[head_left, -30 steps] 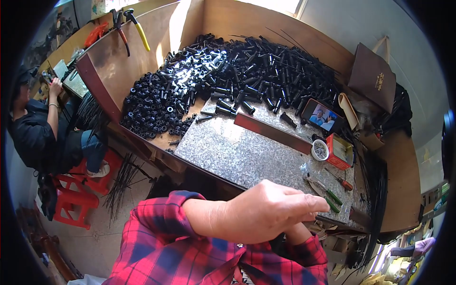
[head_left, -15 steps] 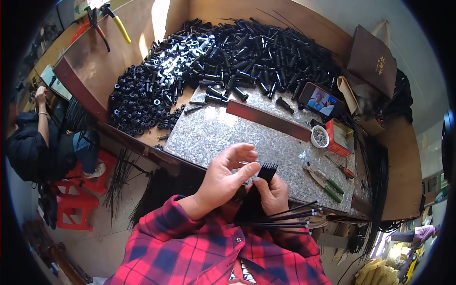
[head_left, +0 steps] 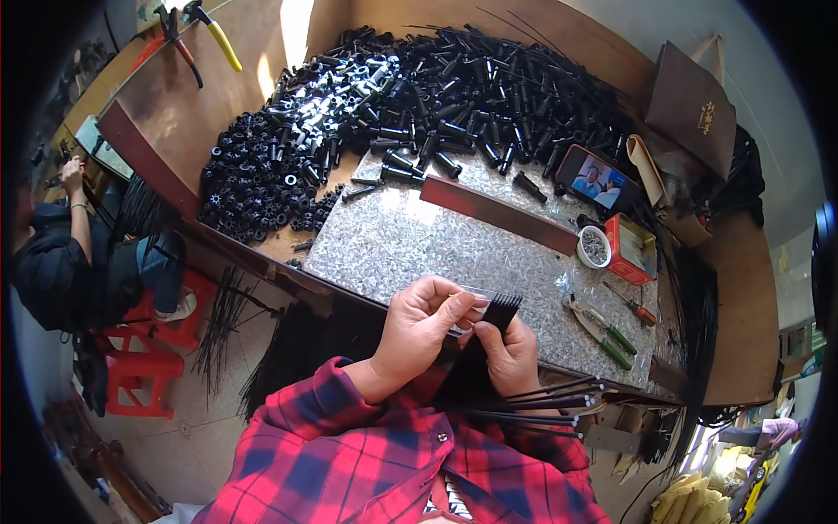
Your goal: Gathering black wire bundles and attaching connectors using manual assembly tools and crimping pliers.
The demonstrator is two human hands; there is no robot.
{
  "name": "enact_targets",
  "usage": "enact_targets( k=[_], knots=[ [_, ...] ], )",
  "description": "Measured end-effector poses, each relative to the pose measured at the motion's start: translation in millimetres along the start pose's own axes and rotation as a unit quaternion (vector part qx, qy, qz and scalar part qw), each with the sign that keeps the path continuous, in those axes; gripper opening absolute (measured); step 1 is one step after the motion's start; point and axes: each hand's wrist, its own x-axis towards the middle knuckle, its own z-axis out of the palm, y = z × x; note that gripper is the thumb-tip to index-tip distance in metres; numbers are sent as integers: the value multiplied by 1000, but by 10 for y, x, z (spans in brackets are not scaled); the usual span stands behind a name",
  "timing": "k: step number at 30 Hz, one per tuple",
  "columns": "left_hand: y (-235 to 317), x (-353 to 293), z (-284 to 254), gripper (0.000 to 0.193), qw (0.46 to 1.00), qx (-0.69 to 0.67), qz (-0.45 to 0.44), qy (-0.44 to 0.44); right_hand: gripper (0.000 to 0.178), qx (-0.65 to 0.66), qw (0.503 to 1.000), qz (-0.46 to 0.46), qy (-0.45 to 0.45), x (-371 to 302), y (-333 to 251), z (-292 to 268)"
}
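My right hand is closed around a flat bundle of thin black strips, whose upper ends line up like comb teeth. My left hand is beside it, thumb and fingers pinched together on a small clear strip that reaches the bundle's upper end. What kind of thing this strip is, I cannot make out. Below my right wrist several long black rods with pale tips stick out to the right. Both hands are over the near edge of a grey speckled slab.
A heap of black tubular parts covers the back, small toothed parts its left. A dark red bar crosses the slab. At right are a white cup, red box, phone, green-handled pliers and screwdriver. A co-worker sits at left.
My left hand's fingers, spread before, have closed into a pinch on the clear strip. The bundle in my right hand has shifted slightly right.
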Motion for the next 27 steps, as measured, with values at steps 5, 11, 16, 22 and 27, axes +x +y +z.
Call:
enact_targets(
  k=[5,11,16,22,27],
  knots=[
    [-43,-14,-2,9,998,53,-17,-34,20,-40,999,-16,-5,-41,-29,0],
    [163,120,-206,15,978,190,83,-29,19,-85,996,9,-20,-15,-25,-18],
    [665,1039,-1262,16,605,702,363,97,22,-38,999,-6,6,0,-12,-24],
    [1098,1485,-1956,11,390,891,229,31,24,-124,991,-39,-17,5,-52,-32],
    [1069,1616,-2001,6,375,897,235,-5,26,-144,989,-26,-17,-29,-32,-61]
  ],
)
